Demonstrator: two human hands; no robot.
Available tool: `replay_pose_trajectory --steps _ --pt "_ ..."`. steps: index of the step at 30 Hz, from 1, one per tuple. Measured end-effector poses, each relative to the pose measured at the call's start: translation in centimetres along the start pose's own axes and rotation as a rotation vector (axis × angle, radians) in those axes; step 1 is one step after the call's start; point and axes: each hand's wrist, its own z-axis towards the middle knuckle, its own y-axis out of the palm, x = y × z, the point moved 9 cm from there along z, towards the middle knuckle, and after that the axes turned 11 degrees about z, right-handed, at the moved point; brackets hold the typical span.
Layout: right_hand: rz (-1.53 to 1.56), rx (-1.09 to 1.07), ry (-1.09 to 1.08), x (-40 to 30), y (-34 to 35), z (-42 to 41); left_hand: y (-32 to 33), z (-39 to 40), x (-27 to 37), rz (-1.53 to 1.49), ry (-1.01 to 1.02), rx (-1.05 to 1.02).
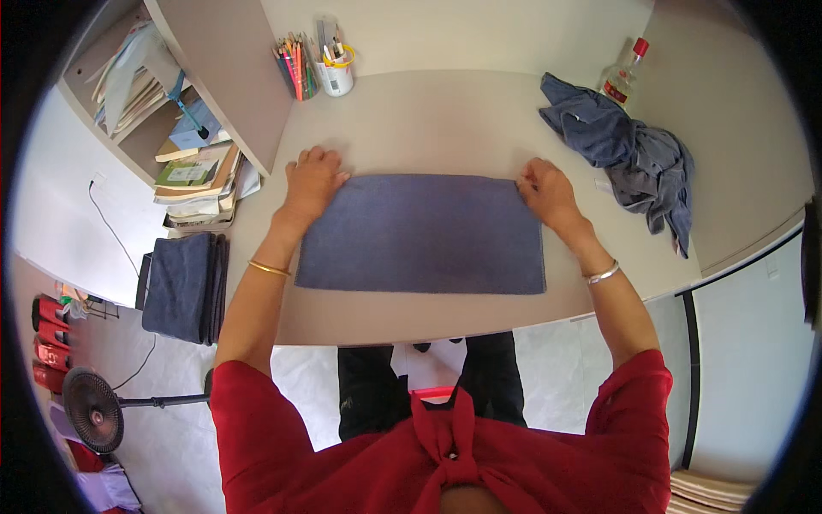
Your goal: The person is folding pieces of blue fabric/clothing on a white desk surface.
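Note:
A blue-grey cloth lies flat on the desk before me, a wide rectangle. At its far left corner is my left hand, fingers bent and thumb touching the cloth's edge. My right hand pinches the far right corner between thumb and fingers. Crumpled cloths of like colour are heaped at the right of the desk. On the left, a stack of folded dark cloths rests at the desk's edge.
Coloured pencils and a white pen cup stand at the back left. A red-capped glass bottle is behind the heap. Stacked books sit beside the shelf panel. A fan stands on the floor, lower left.

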Motion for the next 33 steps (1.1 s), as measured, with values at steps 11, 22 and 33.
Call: replay_pose_trajectory --steps 11,22,33 --pt "-0.095 -0.357 -0.303 -5.9 5.2 -3.7 -0.9 -4.1 15.1 -0.269 0.461 -0.125" --pt "-0.178 -0.296 -0.285 -2.9 4.0 -3.7 4.0 -2.3 0.1 -0.155 0.031 -0.312" --pt "0.142 -0.276 -0.258 -0.8 1.9 -0.7 1.6 -1.4 -1.3 -0.158 0.177 -0.137"
